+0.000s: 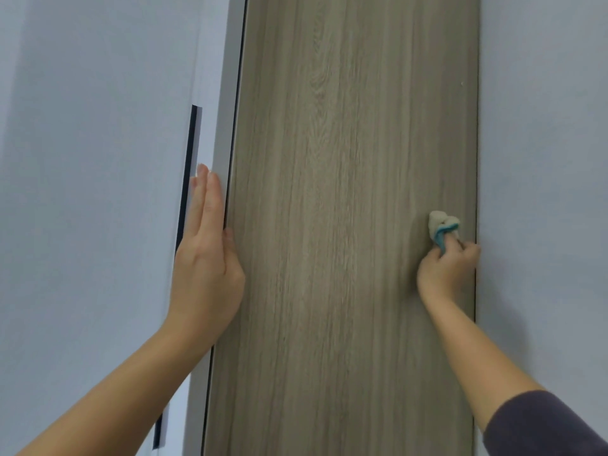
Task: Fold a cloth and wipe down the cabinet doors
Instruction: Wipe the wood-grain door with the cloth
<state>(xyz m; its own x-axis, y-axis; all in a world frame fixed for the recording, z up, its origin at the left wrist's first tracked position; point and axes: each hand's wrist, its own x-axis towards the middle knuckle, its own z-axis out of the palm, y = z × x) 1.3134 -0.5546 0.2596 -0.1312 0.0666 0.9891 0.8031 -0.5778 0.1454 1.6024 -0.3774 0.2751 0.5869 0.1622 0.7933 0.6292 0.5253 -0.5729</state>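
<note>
While right hand grips bunched cloth at wood door's right edge, left hand flat, steadying left edge; flatten cloth, wipe long vertical strokes.

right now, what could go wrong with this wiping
The right hand wipes beside the seam at the edge of the wood-grain door; knuckles could get pinched if the door swings. The left hand steadies it only with flat fingers, so it may slip. The cloth is bunched and may streak.
</note>
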